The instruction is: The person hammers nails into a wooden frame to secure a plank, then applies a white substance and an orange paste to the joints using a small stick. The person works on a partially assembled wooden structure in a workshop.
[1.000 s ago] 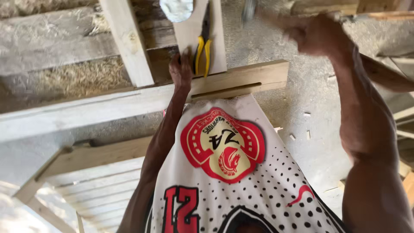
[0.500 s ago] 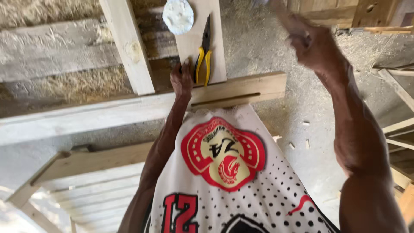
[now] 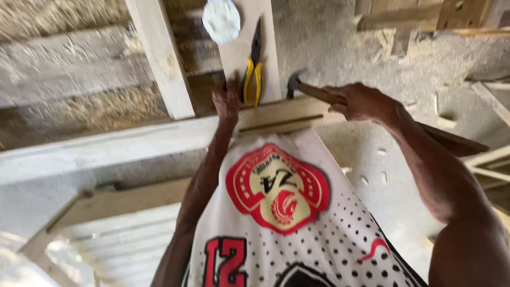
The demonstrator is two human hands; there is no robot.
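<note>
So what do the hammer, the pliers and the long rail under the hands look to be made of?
Hammer: dark metal head, brown handle, probably wood; motion blur leaves it open.
Pliers: dark metal with yellow grips, likely plastic or rubber.
Rail: pale unpainted wood, sawn, grain showing.
</note>
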